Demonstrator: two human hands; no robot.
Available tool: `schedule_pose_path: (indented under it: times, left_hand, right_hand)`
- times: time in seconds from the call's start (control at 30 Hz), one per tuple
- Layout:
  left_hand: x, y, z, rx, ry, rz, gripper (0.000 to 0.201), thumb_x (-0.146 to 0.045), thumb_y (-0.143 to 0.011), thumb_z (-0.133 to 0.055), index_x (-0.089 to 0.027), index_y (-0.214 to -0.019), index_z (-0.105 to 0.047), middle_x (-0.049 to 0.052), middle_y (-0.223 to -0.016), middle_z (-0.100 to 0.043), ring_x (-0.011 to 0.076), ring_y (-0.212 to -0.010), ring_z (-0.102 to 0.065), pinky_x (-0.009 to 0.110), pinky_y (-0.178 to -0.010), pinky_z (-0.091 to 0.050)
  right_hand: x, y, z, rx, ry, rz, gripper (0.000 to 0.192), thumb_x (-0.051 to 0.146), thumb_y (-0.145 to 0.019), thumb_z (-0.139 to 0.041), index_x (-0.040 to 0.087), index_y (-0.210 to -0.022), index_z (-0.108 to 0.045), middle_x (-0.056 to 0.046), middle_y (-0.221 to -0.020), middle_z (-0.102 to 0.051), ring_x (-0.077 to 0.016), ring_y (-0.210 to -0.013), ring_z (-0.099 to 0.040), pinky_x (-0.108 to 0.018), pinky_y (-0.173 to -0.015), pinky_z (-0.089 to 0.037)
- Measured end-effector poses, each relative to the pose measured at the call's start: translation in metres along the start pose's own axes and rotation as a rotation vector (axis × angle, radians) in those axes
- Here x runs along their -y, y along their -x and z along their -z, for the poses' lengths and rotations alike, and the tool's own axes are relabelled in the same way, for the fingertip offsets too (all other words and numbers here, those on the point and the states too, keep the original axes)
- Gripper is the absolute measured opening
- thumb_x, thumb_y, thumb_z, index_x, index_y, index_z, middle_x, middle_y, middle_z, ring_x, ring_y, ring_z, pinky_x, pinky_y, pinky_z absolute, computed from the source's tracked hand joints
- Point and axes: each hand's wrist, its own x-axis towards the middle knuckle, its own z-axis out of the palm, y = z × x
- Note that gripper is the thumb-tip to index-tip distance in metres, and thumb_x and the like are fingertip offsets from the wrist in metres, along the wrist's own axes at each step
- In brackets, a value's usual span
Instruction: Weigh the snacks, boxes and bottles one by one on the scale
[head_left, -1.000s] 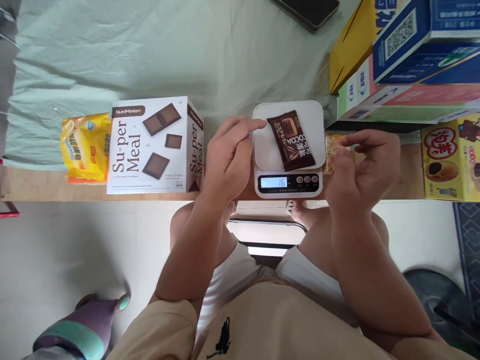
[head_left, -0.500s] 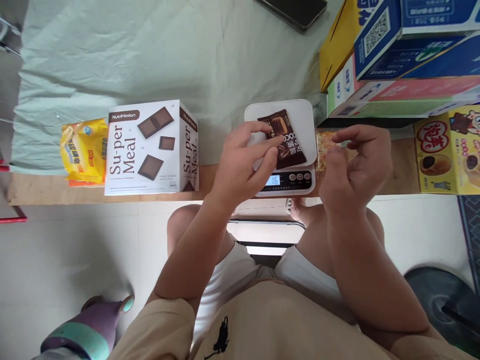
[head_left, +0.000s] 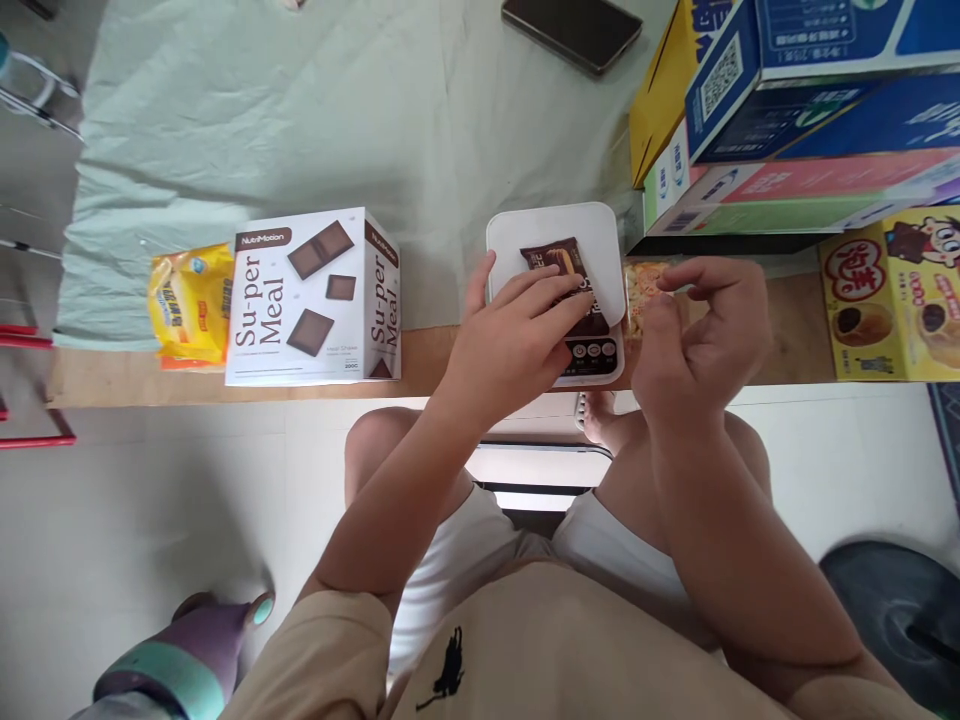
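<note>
**Left hand covers a snack packet on a kitchen scale**

Seen from above, a seated person's knees sit just below the wooden counter (head_left: 112, 375) edge. The left hand (head_left: 517, 340) lies on a dark brown snack packet (head_left: 559, 262), fingers (head_left: 555, 300) spread flat over its near half; whether they grip it cannot be told. The packet rests on a white scale (head_left: 525, 235) at the counter's front edge. The right hand (head_left: 701, 325) hovers just beside it, fingers loosely curled, empty. A white meal box (head_left: 311, 295) stands left, with clear cloth beyond. A second ago the left hand touched only the packet's corner, and the scale's display showed.
</note>
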Motion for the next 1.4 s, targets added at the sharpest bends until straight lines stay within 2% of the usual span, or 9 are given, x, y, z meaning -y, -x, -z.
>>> schedule_pose_path:
  times: [0.27, 0.43, 0.57, 0.63, 0.8, 0.93, 1.2, 1.3, 1.4]
  left_hand:
    - [0.005, 0.007, 0.041, -0.283, 0.152, 0.054, 0.044, -0.004, -0.091, -0.05, -0.032, -0.109, -0.079, -0.001, -0.12, -0.082, 0.0209, -0.118, -0.075, 0.043, -0.119, -0.054]
    - [0.038, 0.031, 0.099, -0.723, 0.141, 0.069, 0.034, -0.013, -0.092, -0.066, -0.037, -0.105, -0.086, -0.002, -0.121, -0.077, 0.0212, -0.116, -0.07, 0.043, -0.106, -0.062]
    - [0.079, 0.06, 0.136, -1.134, 0.082, 0.114, 0.035, -0.008, -0.079, -0.072, -0.033, -0.097, -0.089, -0.002, -0.093, -0.079, 0.0196, -0.104, -0.07, 0.04, -0.098, -0.064]
    - [0.094, 0.076, 0.147, -1.168, 0.084, 0.226, 0.034, -0.006, -0.076, -0.072, -0.03, -0.092, -0.089, -0.003, -0.087, -0.079, 0.0192, -0.103, -0.071, 0.04, -0.099, -0.065]
    - [0.113, 0.108, 0.156, -0.923, 0.148, 0.409, 0.044, 0.002, -0.074, -0.067, -0.03, -0.095, -0.088, -0.005, -0.098, -0.082, 0.0203, -0.104, -0.075, 0.047, -0.104, -0.067]
    - [0.118, 0.119, 0.16, -0.888, 0.188, 0.48, 0.049, 0.004, -0.066, -0.061, -0.025, -0.095, -0.088, -0.001, -0.099, -0.082, 0.0217, -0.098, -0.077, 0.049, -0.097, -0.069]
    - [0.15, 0.139, 0.171, -1.394, 0.167, 0.444, 0.048, -0.004, -0.059, -0.051, -0.015, -0.092, -0.085, 0.005, -0.091, -0.074, 0.0229, -0.101, -0.07, 0.054, -0.105, -0.06]
    - [0.172, 0.143, 0.167, -1.592, 0.42, 0.599, 0.038, -0.008, -0.059, -0.047, -0.012, -0.083, -0.076, 0.007, -0.087, -0.07, 0.0211, -0.093, -0.071, 0.046, -0.096, -0.061]
    - [0.187, 0.149, 0.165, -1.584, 0.376, 0.905, 0.027, -0.011, -0.076, -0.042, -0.014, -0.082, -0.067, 0.006, -0.089, -0.067, 0.0189, -0.095, -0.07, 0.038, -0.091, -0.06]
  right_hand:
    - [0.009, 0.003, -0.012, -0.027, -0.053, 0.131, 0.013, 0.017, -0.091, -0.056, 0.023, -0.099, -0.065, -0.002, -0.091, -0.068, -0.0179, -0.086, -0.066, -0.037, -0.079, -0.051]
    - [0.018, 0.011, -0.035, -0.117, -0.126, 0.26, 0.013, 0.014, -0.089, -0.055, 0.024, -0.091, -0.063, 0.002, -0.081, -0.063, -0.0152, -0.075, -0.059, -0.033, -0.073, -0.045]
    - [0.026, 0.014, -0.05, -0.144, -0.175, 0.338, 0.008, 0.017, -0.085, -0.058, 0.024, -0.086, -0.063, 0.002, -0.074, -0.062, -0.0159, -0.069, -0.06, -0.034, -0.068, -0.044]
    - [0.027, 0.015, -0.053, -0.149, -0.195, 0.365, 0.006, 0.018, -0.082, -0.061, 0.023, -0.083, -0.063, 0.001, -0.07, -0.062, -0.0162, -0.066, -0.06, -0.035, -0.065, -0.044]
    - [0.03, 0.022, -0.054, -0.181, -0.208, 0.398, 0.005, 0.018, -0.071, -0.065, 0.022, -0.072, -0.062, 0.001, -0.063, -0.062, -0.0158, -0.058, -0.059, -0.033, -0.057, -0.044]
    - [0.044, 0.031, -0.058, -0.078, -0.188, 0.341, 0.01, 0.013, -0.072, -0.063, 0.02, -0.067, -0.059, 0.001, -0.062, -0.062, -0.0148, -0.059, -0.061, -0.031, -0.058, -0.049]
    - [0.046, 0.036, -0.06, -0.069, -0.173, 0.339, 0.013, 0.011, -0.07, -0.066, 0.02, -0.064, -0.059, 0.002, -0.059, -0.061, -0.0151, -0.058, -0.063, -0.031, -0.057, -0.051]
    - [0.038, 0.035, -0.061, -0.117, -0.196, 0.365, 0.015, 0.017, -0.07, -0.068, 0.02, -0.06, -0.056, 0.0, -0.056, -0.06, -0.0161, -0.052, -0.06, -0.032, -0.053, -0.047]
    - [0.033, 0.031, -0.066, -0.189, -0.209, 0.373, 0.021, 0.025, -0.069, -0.068, 0.021, -0.056, -0.053, -0.001, -0.049, -0.054, -0.017, -0.046, -0.056, -0.033, -0.048, -0.039]
